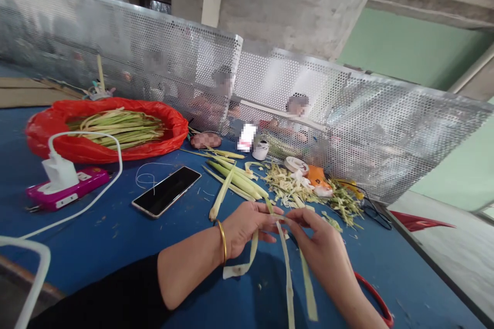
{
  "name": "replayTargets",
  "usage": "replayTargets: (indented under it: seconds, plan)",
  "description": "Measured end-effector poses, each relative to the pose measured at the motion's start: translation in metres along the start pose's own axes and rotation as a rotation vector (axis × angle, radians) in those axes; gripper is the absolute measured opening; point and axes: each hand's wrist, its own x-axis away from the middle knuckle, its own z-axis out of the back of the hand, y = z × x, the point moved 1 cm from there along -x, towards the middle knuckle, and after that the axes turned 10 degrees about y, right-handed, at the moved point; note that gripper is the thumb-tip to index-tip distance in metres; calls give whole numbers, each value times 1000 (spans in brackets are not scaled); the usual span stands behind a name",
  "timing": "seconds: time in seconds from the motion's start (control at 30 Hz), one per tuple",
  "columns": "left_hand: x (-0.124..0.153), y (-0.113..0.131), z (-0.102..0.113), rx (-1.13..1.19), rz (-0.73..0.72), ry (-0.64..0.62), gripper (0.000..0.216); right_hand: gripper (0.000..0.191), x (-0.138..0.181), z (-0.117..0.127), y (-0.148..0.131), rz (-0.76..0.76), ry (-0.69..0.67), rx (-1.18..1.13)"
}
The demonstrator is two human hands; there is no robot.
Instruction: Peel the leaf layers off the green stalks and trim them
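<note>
Above the blue table, my left hand [247,223] pinches pale green leaf strips [287,277] where they cross. A gold bangle circles the left wrist. My right hand [314,234] is closed on the same crossing from the other side, thumb against fingers. One strip end curls under my left palm; two longer ends hang down between my hands and below the right one. Just beyond my hands lie several thicker green and white leaf stalks [237,180]. Part of a red handle or ring [376,298] shows beside my right forearm.
A red plastic bag [154,151] holds many leaf stalks at left. Near it are a purple power strip [69,190] with a white charger and a phone [168,191]. Leaf scraps [285,185] lie before a perforated metal screen [285,77]; people sit behind it. A white cable crosses the left side.
</note>
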Motion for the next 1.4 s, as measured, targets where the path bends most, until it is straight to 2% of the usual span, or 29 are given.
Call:
replayTargets:
  seconds: [0.2,0.27,0.37,0.47,0.53,0.6,0.7,0.8,0.9,0.93,0.97,1.07,1.1,1.13,1.2,1.3,1.33,1.4]
  plan:
    - [2,0,0,-111,6,-170,31,16,-7,6,7,64,36,-19]
    - [2,0,1,-103,30,-188,31,15,-10,3,11,80,19,-45]
    - [0,-2,2,-121,44,-102,30,15,-12,-3,13,99,-7,-84]
    - [-1,-1,2,-125,-5,6,26,18,-10,-4,11,103,79,-74]
    - [-2,1,2,-78,-39,62,25,24,-7,-3,7,53,134,-49]
    - [-3,4,3,-24,-69,118,23,31,-2,-3,3,-24,53,-70]
    - [-3,7,4,14,-108,180,20,39,4,-8,-5,-126,-261,-190]
    - [-2,9,4,-4,-136,195,18,41,9,-12,-13,-212,-425,-330]
    - [-1,10,2,-76,-197,146,19,41,8,-6,-16,-268,-519,-461]
    - [0,11,2,-106,-221,139,20,41,6,-2,-15,-254,-502,-446]
    - [1,12,1,-134,-241,138,20,41,4,2,-13,-224,-425,-391]
    - [6,12,-2,-228,-238,82,21,37,-4,13,-5,-77,-1,-153]
    - [8,10,-4,-265,-217,22,21,36,-5,14,-2,-45,85,-116]
    - [11,8,-6,-304,-188,-53,21,36,-6,12,0,-26,104,-111]
    - [14,1,-10,-375,-124,-198,21,41,-6,4,2,-37,-22,-165]
    - [16,-11,-14,-438,-37,-291,18,43,-2,-12,2,-224,-275,-337]
    - [15,-15,-14,-451,-15,-299,17,39,0,-15,2,-298,-302,-407]
    - [12,-20,-13,-467,28,-305,17,32,2,-17,0,-375,-230,-500]
